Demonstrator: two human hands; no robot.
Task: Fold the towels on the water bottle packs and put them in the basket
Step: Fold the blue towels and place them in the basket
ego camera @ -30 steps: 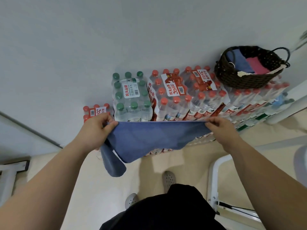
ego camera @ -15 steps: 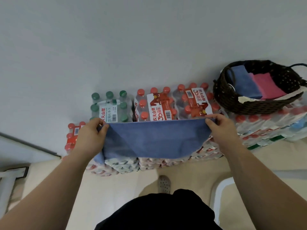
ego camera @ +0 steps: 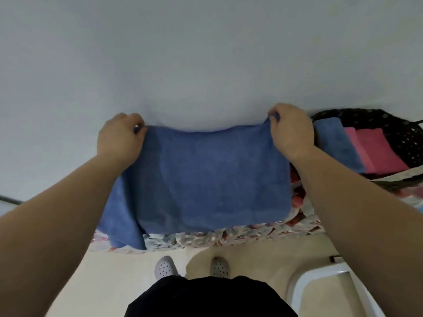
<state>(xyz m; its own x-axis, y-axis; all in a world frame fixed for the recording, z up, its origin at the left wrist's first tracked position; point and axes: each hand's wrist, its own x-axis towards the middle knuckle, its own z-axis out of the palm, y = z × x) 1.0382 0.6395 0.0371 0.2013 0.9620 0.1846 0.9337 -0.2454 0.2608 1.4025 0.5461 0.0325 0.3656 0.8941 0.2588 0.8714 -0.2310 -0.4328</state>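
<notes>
Between hands (ego camera: 119, 140) (ego camera: 290, 131), blue towel (ego camera: 206, 179)

A plain pale grey wall (ego camera: 206, 53) fills the view above and beyond the left hand (ego camera: 119, 136) and the right hand (ego camera: 290, 131). Well below both hands lies a beige floor (ego camera: 119, 275). On it, roughly midway beneath the hands, stand two grey perforated clogs, the left clog (ego camera: 165, 267) and the right clog (ego camera: 219, 267), near each other. A black garment (ego camera: 210, 298) shows just below them. Under the right hand, a white rounded frame (ego camera: 318, 272) curves over the floor. Far left of the left hand runs a thin dark strip (ego camera: 9, 199).
</notes>
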